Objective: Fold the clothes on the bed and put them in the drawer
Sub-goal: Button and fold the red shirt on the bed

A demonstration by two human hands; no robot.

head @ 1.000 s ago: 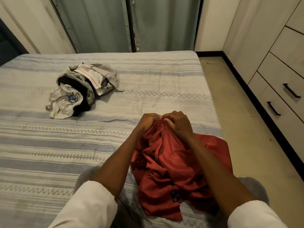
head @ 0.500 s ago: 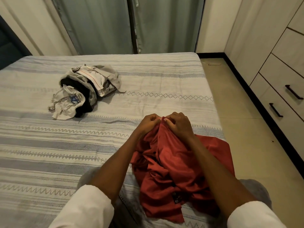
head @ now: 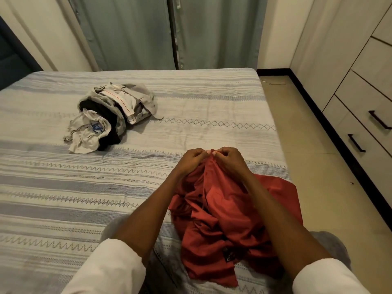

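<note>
Red shirt (head: 229, 213) is what's being worked on right now, and it's sitting bunched up at the near right corner of the bed (head: 191, 96), right in front of the person. Both hands are up at the far end of it, side by side and nearly touching. The left hand (head: 191, 159) and right hand (head: 230, 159) each have fingers curled in, pinching the same raised bit of red fabric, so both grips are closed tight on the shirt. My guess is they're hunting for the collar or a seam, because you need a known edge before you can shake the thing flat. The rest of the shirt just slumps down toward the person, still a crumpled mess with dark buttons showing, so no real fold is made yet.

The other clothes (head: 110, 117) are dumped in a pile further up the bed on the left, well apart from the shirt, probably parked there to leave flat space for folding. The drawers (head: 364, 124) are along the right wall across the floor strip, all closed as far as I can see, so putting away looks a long way off.
</note>
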